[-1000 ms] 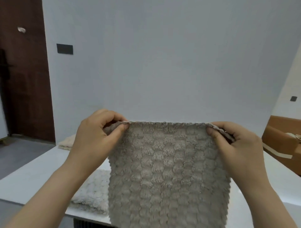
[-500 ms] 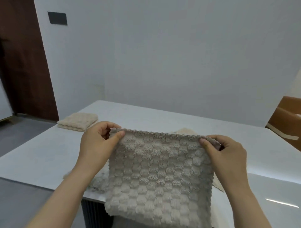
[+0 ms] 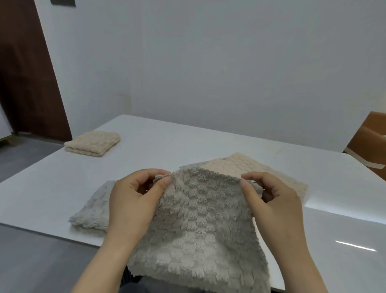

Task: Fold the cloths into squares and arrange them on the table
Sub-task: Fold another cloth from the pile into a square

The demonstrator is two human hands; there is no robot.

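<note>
**White surface (image 3: pixel 188 142), grey cloth (image 3: pixel 200 225) held at near edge**

Left hand (image 3: pixel 133 200) and right hand (image 3: pixel 275 200) each pinch a top corner of it, thumb against curled fingers. A folded beige cloth (image 3: pixel 93 143) lies far left, a pale grey cloth (image 3: pixel 94 211) near left, a flat beige cloth (image 3: pixel 250 169) just behind the held one.

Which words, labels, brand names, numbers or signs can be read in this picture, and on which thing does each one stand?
No text can be read anywhere in this view.
held cloth, pinched by the left hand and the right hand: no tag or print shows.
folded beige cloth: plain.
dark wall plate: blank, cut off by the picture's edge.
brown object at the right edge: only a pale strip, no letters.
</note>
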